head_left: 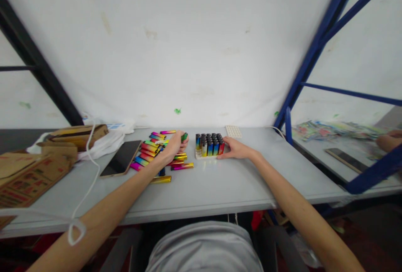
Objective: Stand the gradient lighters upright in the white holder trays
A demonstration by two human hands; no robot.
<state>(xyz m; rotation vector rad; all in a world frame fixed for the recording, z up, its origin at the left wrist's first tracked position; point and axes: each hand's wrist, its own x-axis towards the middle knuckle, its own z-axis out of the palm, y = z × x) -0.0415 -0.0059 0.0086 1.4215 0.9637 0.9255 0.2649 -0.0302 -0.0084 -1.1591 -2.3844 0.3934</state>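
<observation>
My left hand point(177, 144) is closed on a green lighter point(184, 137), just above a loose pile of shiny multicoloured lighters point(147, 151). To its right, several blue, yellow and red lighters with black tops point(210, 145) stand upright in rows in a white tray point(207, 157). The left front corner of that tray holds no lighter. My right hand point(235, 148) grips the tray's right end, the thumb in front and the fingers behind. Part of the pile is hidden by my left wrist.
A dark phone point(122, 159) lies left of the pile, with cardboard boxes point(37, 167) and a white cable point(94, 154) farther left. A white perforated tray point(233, 131) lies near the wall. Beyond the blue frame point(314, 54), another person's hand point(389, 140) is near a second phone point(345, 159).
</observation>
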